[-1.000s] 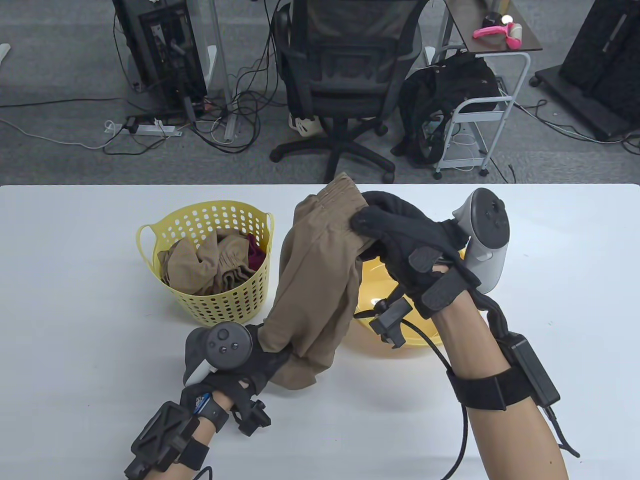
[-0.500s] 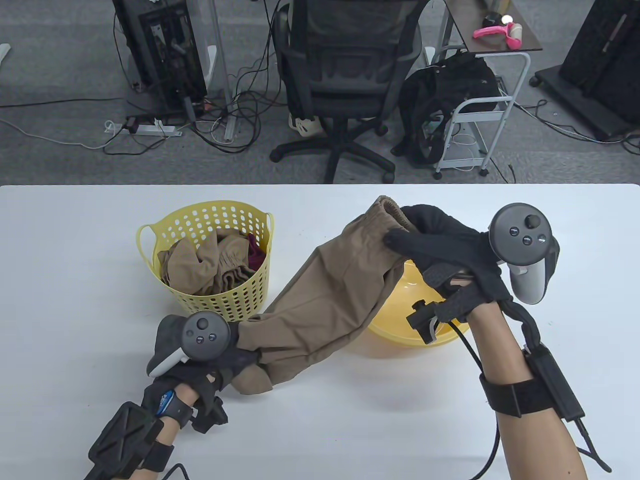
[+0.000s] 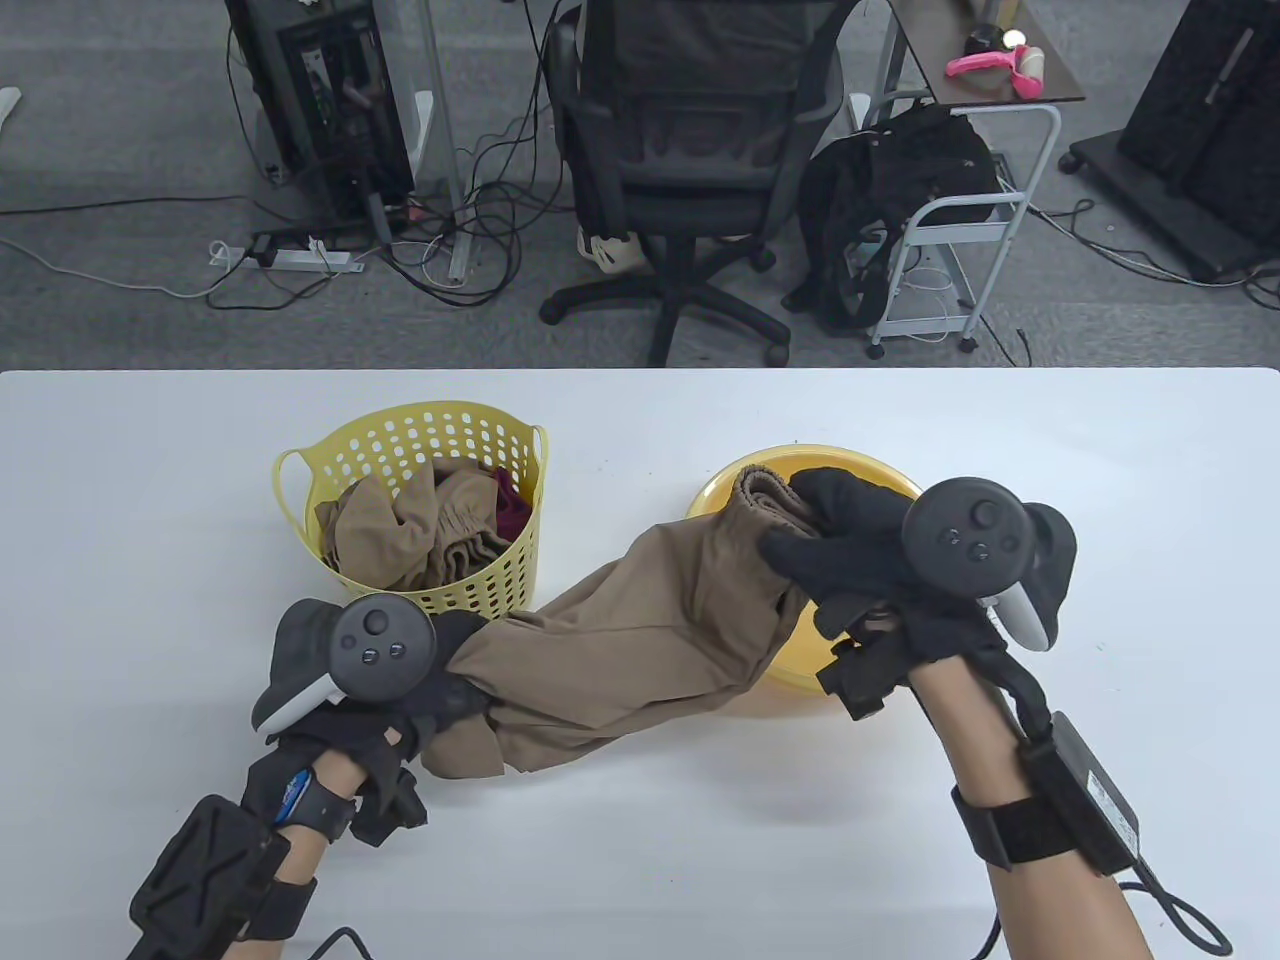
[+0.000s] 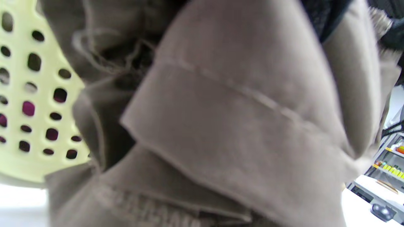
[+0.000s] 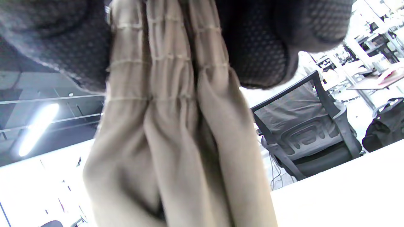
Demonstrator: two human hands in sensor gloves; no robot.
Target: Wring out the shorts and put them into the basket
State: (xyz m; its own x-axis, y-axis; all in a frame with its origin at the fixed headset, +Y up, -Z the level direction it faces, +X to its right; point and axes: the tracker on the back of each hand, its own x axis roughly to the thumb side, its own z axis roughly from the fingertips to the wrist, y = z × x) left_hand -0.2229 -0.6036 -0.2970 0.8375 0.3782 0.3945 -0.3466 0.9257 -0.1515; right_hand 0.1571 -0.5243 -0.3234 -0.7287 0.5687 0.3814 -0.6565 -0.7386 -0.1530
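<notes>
Tan shorts stretch across the table between both hands. My left hand grips the leg-hem end near the basket's front. My right hand grips the bunched elastic waistband above the yellow bowl. The perforated yellow basket stands at the left and holds other crumpled tan and maroon clothes. In the left wrist view the shorts fill the frame, with the basket wall at the left. The right wrist view shows the gathered waistband squeezed between my gloved fingers.
The white table runs wide to both sides and toward the front edge. Beyond its far edge stand an office chair, a black backpack against a white cart, and cables on the floor.
Both hands have moved apart and lower, pulling the shorts from a hanging bundle into a low stretched length. The right hand came down over the bowl; the left slid left.
</notes>
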